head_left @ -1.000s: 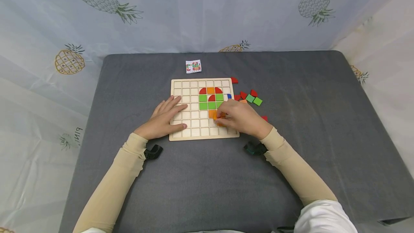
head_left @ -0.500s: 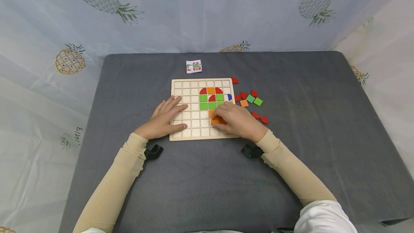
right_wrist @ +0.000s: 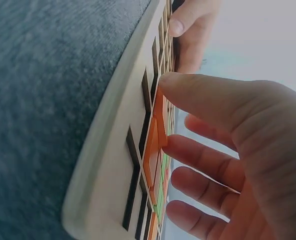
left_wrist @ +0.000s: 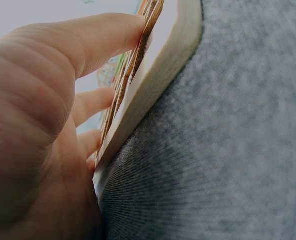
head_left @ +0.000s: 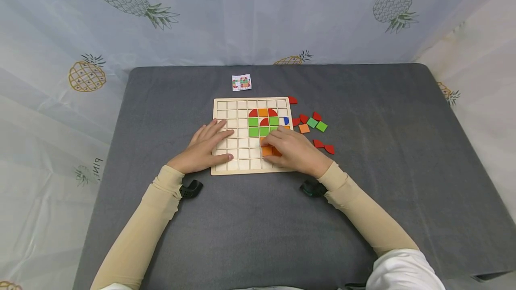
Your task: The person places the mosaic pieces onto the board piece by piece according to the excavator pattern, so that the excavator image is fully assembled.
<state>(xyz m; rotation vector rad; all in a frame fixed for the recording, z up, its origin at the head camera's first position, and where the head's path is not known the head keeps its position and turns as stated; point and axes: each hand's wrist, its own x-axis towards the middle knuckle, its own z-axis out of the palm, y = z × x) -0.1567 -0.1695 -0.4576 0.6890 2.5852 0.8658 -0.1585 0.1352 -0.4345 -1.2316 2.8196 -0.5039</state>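
A pale wooden grid board (head_left: 253, 171) lies on the table. My left hand (head_left: 203, 149) rests on its left side with the fingers spread straight. My right hand (head_left: 296, 150) is over the board's lower right part. Between its thumb and fingertips is an orange square tile (right_wrist: 160, 117), which sits slightly tilted at its cell in the right wrist view. Beside it, another orange tile (right_wrist: 150, 150) lies in the grid. Green square tiles (head_left: 253, 131) and red quarter-round tiles (head_left: 253, 113) fill cells farther up. The right hand hides several cells beneath it.
Right of the board lie loose red pieces (head_left: 329, 149), green squares (head_left: 321, 126) and an orange square (head_left: 304, 128). A small printed pattern card (head_left: 241, 83) lies behind the board. The dark grey table (head_left: 383, 147) ends at a pineapple-print curtain (head_left: 258, 17).
My right hand has moved slightly left and lowered the orange tile onto the grid, uncovering loose pieces at the right. Over the last half second it barely shifts. The left hand stays put.
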